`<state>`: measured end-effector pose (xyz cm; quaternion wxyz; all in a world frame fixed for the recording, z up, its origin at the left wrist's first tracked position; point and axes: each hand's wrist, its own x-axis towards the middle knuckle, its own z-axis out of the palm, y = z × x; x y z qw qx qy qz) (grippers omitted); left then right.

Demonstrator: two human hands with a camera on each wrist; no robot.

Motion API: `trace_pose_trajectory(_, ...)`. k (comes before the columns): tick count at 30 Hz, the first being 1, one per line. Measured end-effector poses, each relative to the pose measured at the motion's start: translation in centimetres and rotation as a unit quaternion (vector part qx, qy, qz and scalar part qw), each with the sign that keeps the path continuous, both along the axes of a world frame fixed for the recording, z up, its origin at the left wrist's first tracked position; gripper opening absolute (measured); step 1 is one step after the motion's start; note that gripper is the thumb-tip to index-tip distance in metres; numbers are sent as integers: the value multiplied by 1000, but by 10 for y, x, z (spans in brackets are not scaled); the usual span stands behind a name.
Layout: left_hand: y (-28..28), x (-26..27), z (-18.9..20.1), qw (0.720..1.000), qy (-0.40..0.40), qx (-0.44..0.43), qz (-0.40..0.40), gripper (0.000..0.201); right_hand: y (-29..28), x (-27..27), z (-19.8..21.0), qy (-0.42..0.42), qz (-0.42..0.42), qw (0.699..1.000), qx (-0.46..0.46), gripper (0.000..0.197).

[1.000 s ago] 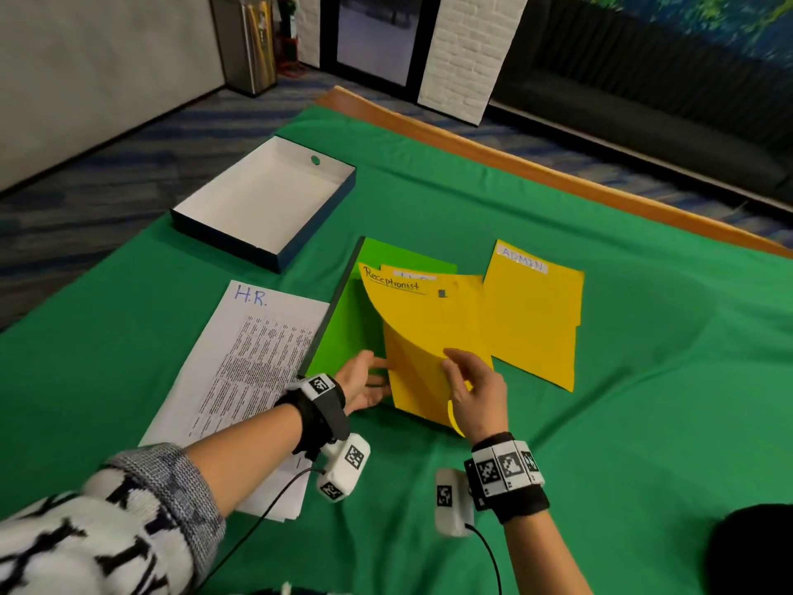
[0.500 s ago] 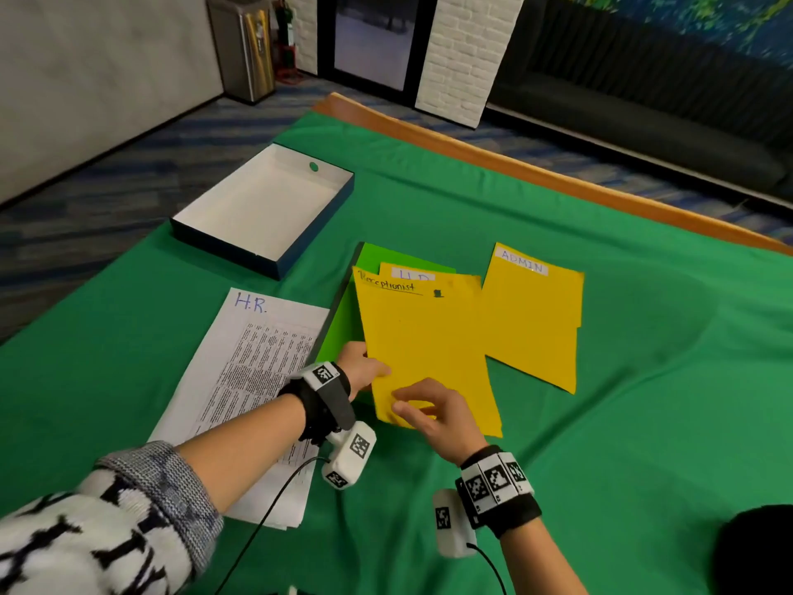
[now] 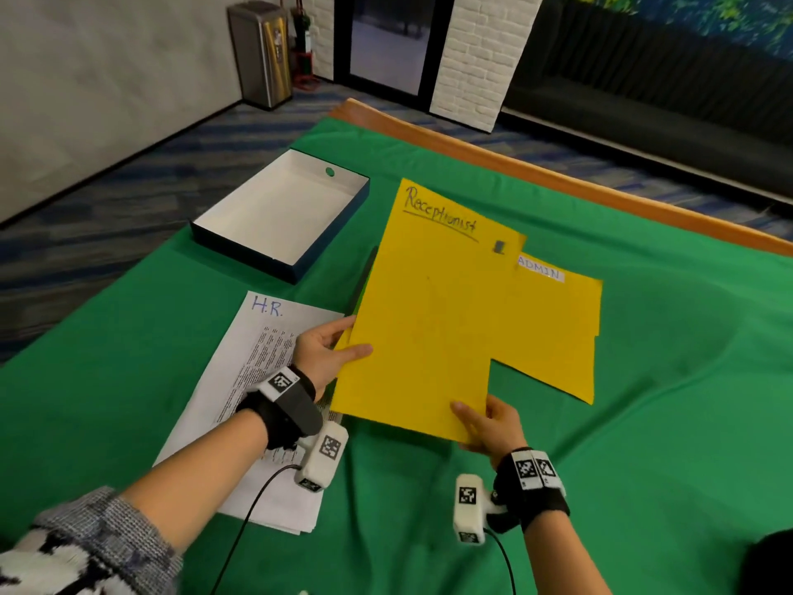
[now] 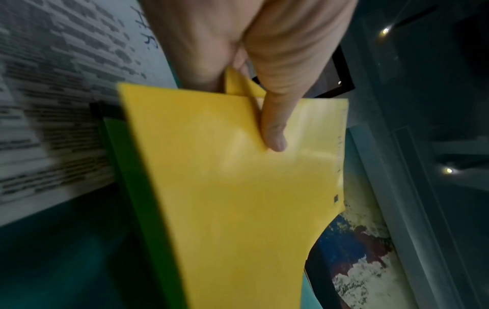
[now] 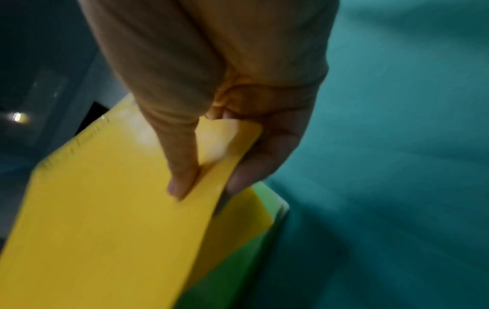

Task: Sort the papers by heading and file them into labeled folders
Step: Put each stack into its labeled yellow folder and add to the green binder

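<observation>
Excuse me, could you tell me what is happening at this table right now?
A person is sorting office papers into labelled folders. Both hands hold the yellow Receptionist folder lifted off the green cloth: the left hand pinches its left edge, the right hand its near corner. The ADMIN folder lies flat behind it, a stack of H.R. papers waits at the left, and an open box sits beyond.

A green-clothed table (image 3: pixel 643 423) carries a paper stack (image 3: pixel 240 380) near left, an open box (image 3: pixel 279 212) far left, and a yellow folder (image 3: pixel 553 332), apparently flat, right.
</observation>
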<state>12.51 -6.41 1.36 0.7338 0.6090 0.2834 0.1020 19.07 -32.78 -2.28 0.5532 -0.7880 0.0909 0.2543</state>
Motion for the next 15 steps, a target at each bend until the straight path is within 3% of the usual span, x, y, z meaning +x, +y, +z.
trace_pose_trajectory(3,8,-3,8,999,-19,40,2,51,-7,30,2,-20,-115,993,8,36)
trace_pose_trajectory(6,19,-14,9,998,-26,48,16,45,-27,67,11,-40,-198,978,-50,56)
trace_pose_trajectory(10,29,-39,6,997,-15,71,38,42,-58,114,17,-35,-224,966,-124,57)
trace_pose_trajectory(15,34,-63,-9,993,19,118,14,41,-82,141,23,-10,-198,959,-202,58)
